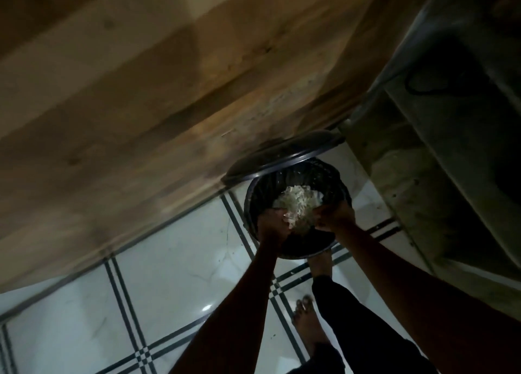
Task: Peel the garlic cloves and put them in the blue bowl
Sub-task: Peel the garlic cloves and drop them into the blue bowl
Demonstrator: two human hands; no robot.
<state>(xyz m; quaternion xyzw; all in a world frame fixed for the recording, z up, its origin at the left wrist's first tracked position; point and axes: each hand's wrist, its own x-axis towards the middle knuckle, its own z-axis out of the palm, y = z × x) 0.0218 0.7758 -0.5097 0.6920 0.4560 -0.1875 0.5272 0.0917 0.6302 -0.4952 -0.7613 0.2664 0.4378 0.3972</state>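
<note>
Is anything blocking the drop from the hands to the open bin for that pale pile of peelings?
Nothing visible does. Left hand and right hand flank the peelings directly over the bin; its lid is tipped back.

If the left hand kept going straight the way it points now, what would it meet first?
Most likely the pale heap of garlic peels that the left hand already touches, then the black-lined bin beneath; depth is unclear in this dim view.

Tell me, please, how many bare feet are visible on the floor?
2. One foot stands on the white tiles at the lower middle; the other foot is at the base of the black bin, its toes hidden beneath the bin.
</note>
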